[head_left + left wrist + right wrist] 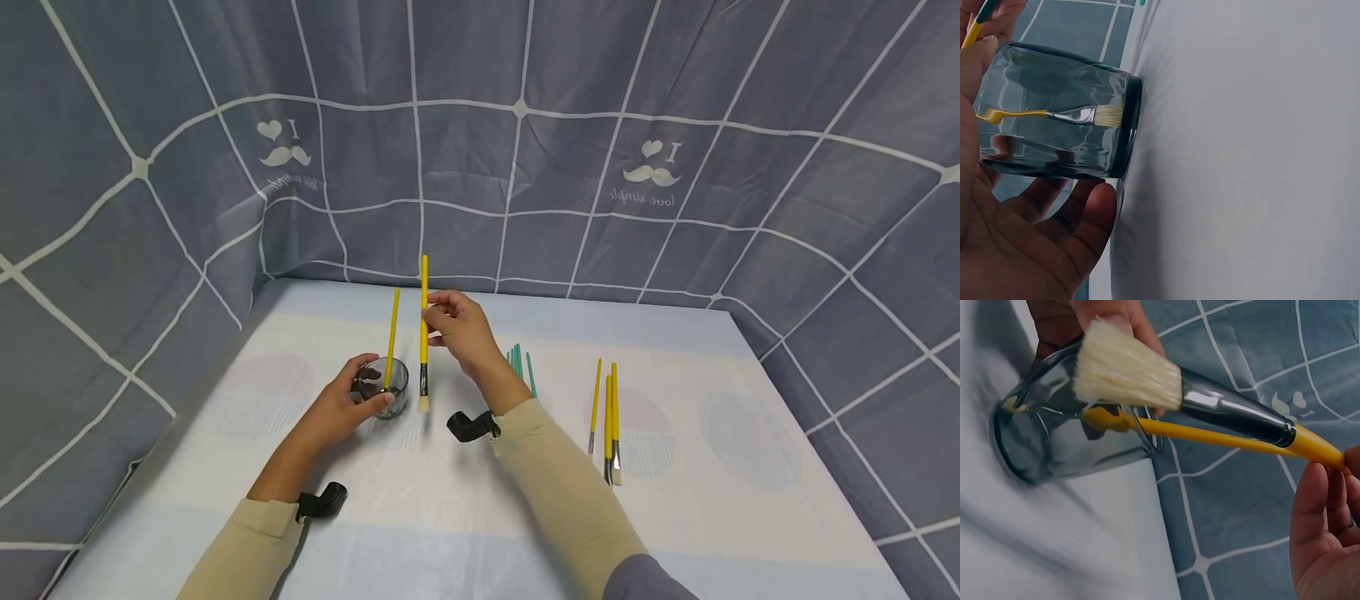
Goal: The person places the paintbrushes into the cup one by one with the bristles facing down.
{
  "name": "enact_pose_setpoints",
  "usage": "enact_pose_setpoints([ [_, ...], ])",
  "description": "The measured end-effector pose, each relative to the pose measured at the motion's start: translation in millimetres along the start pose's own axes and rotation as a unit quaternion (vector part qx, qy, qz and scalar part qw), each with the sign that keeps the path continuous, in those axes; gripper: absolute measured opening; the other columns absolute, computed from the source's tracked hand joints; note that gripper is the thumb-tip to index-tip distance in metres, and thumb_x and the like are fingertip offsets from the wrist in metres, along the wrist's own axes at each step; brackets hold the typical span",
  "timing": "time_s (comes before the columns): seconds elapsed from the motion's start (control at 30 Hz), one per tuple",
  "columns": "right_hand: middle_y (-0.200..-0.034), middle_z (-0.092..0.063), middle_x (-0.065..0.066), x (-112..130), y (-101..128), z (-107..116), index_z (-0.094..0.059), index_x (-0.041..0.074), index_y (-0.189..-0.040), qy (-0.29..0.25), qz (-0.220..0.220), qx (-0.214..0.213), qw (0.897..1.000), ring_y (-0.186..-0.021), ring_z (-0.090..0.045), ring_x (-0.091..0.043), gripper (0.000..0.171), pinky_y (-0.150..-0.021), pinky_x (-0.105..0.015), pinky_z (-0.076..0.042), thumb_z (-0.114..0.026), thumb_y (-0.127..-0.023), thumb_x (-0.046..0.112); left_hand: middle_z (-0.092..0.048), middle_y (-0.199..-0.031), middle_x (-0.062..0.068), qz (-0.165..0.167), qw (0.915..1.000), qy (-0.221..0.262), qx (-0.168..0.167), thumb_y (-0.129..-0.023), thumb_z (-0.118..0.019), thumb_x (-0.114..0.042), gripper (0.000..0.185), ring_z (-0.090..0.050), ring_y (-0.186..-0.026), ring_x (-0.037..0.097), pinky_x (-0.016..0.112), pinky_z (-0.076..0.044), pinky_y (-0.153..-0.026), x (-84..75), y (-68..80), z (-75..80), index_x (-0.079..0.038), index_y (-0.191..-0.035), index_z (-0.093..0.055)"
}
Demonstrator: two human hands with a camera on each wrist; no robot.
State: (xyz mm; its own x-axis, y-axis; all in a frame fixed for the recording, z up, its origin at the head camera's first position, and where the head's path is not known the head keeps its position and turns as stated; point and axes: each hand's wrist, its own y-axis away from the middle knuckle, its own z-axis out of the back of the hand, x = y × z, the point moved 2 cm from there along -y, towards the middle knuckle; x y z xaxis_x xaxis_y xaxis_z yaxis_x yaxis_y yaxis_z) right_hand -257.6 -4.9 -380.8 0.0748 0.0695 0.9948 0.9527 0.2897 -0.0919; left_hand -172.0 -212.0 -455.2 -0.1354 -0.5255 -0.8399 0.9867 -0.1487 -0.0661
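My left hand [336, 410] holds a clear grey-tinted glass [401, 390] from its left side, fingers and thumb around it. The glass stands upright on the table. One yellow-handled paintbrush [392, 333] leans inside it; through the wall in the left wrist view its flat pale bristles [1109, 115] show at the bottom. With thumb and fingertips my right hand [463, 333] pinches a second yellow paintbrush [424, 346] upright by the handle, just right of the glass. Its black ferrule and wide cream bristles [1125, 369] point down, overlapping the glass in the right wrist view.
Several teal-handled sticks [517, 358] lie behind the right forearm, partly hidden by it. Farther right are three yellow paintbrushes [608, 417], bristle ends toward me. A grey curtain with white lines [480, 158] hangs behind the white-covered table [720, 517].
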Motion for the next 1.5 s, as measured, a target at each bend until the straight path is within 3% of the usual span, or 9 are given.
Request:
enact_pose_setpoints([
  [0.23,-0.092,-0.06,-0.007,-0.3,-0.7,-16.7,-0.061,0.001,-0.118,-0.006,0.005,0.001,1.0,-0.078,-0.063,-0.017,0.022,-0.068,-0.031,-0.057,-0.062,-0.097,0.007,-0.056,-0.13,0.02,0.007,0.9999,-0.007,-0.008,-0.092,-0.073,-0.03,0.074,-0.057,-0.11,0.033,0.047,-0.046,-0.087,1.4,2.0,-3.1,-0.011,-0.15,-0.033],
  [0.43,-0.091,-0.06,-0.008,2.0,-3.5,-25.1,-0.063,0.003,-0.116,-0.01,0.021,-0.025,0.999,-0.08,-0.064,-0.017,0.02,-0.068,-0.03,-0.057,-0.063,-0.097,0.007,-0.057,-0.128,0.019,0.001,0.9999,0.004,-0.012,-0.091,-0.074,-0.028,0.074,-0.057,-0.109,0.032,0.047,-0.045,-0.087,2.1,1.5,-3.5,-0.011,-0.15,-0.033],
  [0.83,-0.092,-0.061,-0.005,4.0,-12.9,-26.7,-0.063,0.005,-0.117,-0.021,0.038,-0.068,0.997,-0.081,-0.065,-0.017,0.02,-0.071,-0.031,-0.057,-0.062,-0.098,0.008,-0.058,-0.128,0.02,-0.014,0.9998,0.011,-0.008,-0.092,-0.074,-0.025,0.071,-0.058,-0.108,0.031,0.043,-0.046,-0.086,2.2,-2.2,-3.3,-0.008,-0.149,-0.034],
  [1.03,-0.092,-0.061,-0.005,-6.3,-14.3,-27.0,-0.063,0.004,-0.117,-0.016,0.03,-0.081,0.996,-0.081,-0.065,-0.017,0.019,-0.073,-0.033,-0.057,-0.061,-0.098,0.008,-0.057,-0.129,0.02,-0.007,0.9999,0.012,-0.008,-0.092,-0.074,-0.027,0.073,-0.057,-0.111,0.033,0.048,-0.045,-0.088,0.4,-3.9,-2.1,-0.009,-0.15,-0.033],
  [1.5,-0.089,-0.062,-0.005,-38.2,-7.1,-32.1,-0.062,0.003,-0.112,0.031,0.003,-0.033,0.999,-0.079,-0.065,-0.014,0.017,-0.071,-0.03,-0.055,-0.063,-0.096,0.008,-0.054,-0.135,0.021,0.004,1.0,0.001,0.0,-0.092,-0.073,-0.032,0.076,-0.055,-0.117,0.036,0.053,-0.044,-0.093,0.2,-5.0,-1.8,-0.011,-0.151,-0.032],
])
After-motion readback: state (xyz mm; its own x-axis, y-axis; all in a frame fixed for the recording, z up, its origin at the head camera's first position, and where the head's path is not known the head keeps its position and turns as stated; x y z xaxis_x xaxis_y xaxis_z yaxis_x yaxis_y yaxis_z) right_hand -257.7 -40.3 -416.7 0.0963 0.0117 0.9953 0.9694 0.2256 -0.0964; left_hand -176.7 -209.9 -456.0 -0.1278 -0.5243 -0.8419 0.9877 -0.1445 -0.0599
